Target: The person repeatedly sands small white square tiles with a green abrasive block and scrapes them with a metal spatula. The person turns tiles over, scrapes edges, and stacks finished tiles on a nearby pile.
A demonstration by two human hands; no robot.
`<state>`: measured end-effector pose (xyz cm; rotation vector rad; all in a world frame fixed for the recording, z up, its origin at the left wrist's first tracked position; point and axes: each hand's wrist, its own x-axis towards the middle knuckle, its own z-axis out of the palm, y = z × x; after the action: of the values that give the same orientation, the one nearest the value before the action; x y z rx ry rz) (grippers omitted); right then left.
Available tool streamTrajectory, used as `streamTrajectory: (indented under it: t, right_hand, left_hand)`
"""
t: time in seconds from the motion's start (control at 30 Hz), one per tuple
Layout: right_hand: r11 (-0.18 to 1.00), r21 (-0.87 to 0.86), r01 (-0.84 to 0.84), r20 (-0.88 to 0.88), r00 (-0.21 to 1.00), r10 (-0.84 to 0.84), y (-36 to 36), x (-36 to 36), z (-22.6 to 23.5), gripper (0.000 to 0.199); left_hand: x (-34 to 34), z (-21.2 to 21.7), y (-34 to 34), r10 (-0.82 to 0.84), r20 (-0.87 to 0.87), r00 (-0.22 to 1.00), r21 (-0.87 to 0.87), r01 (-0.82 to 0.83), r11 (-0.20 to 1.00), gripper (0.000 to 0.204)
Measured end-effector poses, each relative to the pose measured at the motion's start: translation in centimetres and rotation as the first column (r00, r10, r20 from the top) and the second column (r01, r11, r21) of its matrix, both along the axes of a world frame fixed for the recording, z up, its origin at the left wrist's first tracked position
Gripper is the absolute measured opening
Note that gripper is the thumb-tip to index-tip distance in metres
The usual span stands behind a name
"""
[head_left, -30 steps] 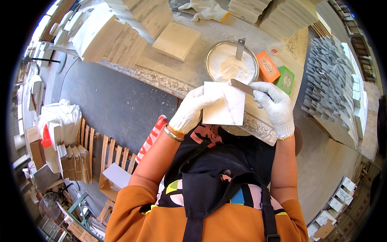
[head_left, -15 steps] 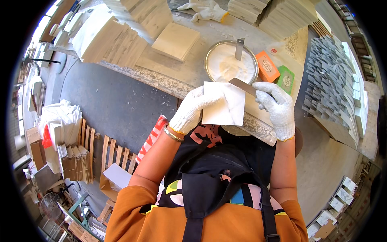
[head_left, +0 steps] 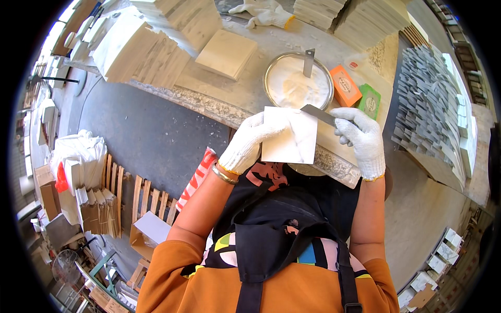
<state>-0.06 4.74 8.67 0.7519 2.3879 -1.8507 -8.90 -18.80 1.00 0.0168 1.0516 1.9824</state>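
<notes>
Gripped at its left edge by my gloved left hand (head_left: 251,142) is a square white tile (head_left: 296,140) with faint grey veining, held over the table's front edge. My gloved right hand (head_left: 361,136) is closed on the end of a flat metal scraper blade (head_left: 319,114). The blade's tip is at the tile's upper right corner; whether it touches cannot be made out. Just beyond the tile stands a round metal bowl (head_left: 292,99) of white paste or powder, with a second metal blade (head_left: 309,63) standing in it.
Orange (head_left: 346,86) and green (head_left: 369,101) boxes sit right of the bowl. A small tile stack (head_left: 226,53) lies to its left, with taller stacks (head_left: 156,49) beyond. A spare glove (head_left: 263,14) lies at the back. Many grey pieces (head_left: 430,99) fill a surface at right.
My right hand has shifted slightly right and down, drawing the scraper blade a little along with it. The blade now looks greyer and is tilted differently. The left hand and tile stay nearly still.
</notes>
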Motion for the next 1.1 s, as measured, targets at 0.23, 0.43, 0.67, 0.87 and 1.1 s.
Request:
streamTrajectory:
  t: [0.23,0.43,0.67,0.87,1.1]
  right_hand:
    - [0.998,-0.064,-0.021,-0.006,1.000,0.020,-0.5,-0.5,0.0,0.021]
    - [0.998,-0.052,-0.029,0.044,0.999,0.032,0.1,0.1,-0.2,0.021]
    - [0.999,-0.038,-0.035,0.011,0.999,0.035,-0.1,-0.1,0.9,0.021]
    - [0.998,-0.035,-0.045,0.038,0.998,0.046,0.1,-0.2,-0.2,0.021]
    - [1.000,-0.017,-0.010,0.042,0.999,0.011,1.1,0.7,0.5,0.022]
  left_hand:
    - [-0.1,-0.1,-0.2,-0.015,0.041,0.999,0.023,0.014,1.000,0.040]
    - [-0.1,-0.3,-0.4,-0.026,0.022,0.999,0.006,0.026,1.000,0.038]
    - [0.1,-0.1,-0.1,-0.019,0.038,0.999,0.005,0.019,1.000,0.038]
    - [0.1,0.2,-0.1,-0.017,0.016,1.000,-0.013,0.017,1.000,0.041]
    - [0.2,-0.3,0.0,-0.021,0.035,0.999,0.022,0.020,1.000,0.037]
